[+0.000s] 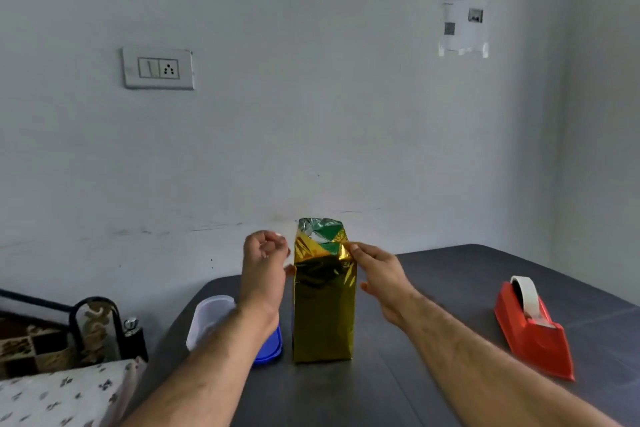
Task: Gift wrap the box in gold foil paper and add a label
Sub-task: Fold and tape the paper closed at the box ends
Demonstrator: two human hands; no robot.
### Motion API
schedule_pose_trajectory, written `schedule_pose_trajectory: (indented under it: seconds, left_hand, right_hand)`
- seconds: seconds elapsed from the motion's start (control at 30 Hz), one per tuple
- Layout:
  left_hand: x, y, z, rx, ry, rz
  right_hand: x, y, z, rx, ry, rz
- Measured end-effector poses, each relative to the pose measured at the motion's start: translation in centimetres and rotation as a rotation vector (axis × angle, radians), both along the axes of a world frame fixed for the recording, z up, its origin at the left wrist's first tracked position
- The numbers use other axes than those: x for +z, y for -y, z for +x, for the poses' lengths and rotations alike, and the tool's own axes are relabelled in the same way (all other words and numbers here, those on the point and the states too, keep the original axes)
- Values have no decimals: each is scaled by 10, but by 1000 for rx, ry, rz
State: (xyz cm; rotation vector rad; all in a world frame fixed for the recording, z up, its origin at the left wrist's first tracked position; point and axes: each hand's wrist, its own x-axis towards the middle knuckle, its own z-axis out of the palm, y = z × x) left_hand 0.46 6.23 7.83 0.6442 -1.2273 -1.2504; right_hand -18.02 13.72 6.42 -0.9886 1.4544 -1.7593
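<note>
A tall box wrapped in gold foil paper (pixel 323 312) stands upright on the dark table (pixel 433 340). Its top end is partly folded, with green and silver showing between the foil flaps. My right hand (pixel 379 276) pinches the foil flap at the box's upper right corner. My left hand (pixel 265 263) hovers just left of the box top with fingers curled; a small pale bit shows at its fingertips, and I cannot tell what it is. No label is in view.
A red tape dispenser (pixel 533 329) with a white roll sits at the right of the table. A clear plastic container (pixel 209 319) and a blue lid (pixel 272 347) lie left of the box, partly under my left forearm. A bed with a patterned pillow (pixel 59 392) is at lower left.
</note>
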Motion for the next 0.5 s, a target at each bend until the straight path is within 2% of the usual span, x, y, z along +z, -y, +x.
schedule_pose_trajectory:
  seconds: [0.1,0.2,0.33,0.5]
  left_hand:
    - [-6,2,-6,18,24,-19]
    - [-6,8,-5,38,69,-34]
    - [-5,19,-1,-27,76,-61]
    - [1,29,0,-143,121,-85]
  right_hand:
    - [0,12,4,43,13,-21]
    - [4,18,3,34,-86,-34]
    - [6,19,-8,89,-208,21]
    - [9,27,-20,188,-230,83]
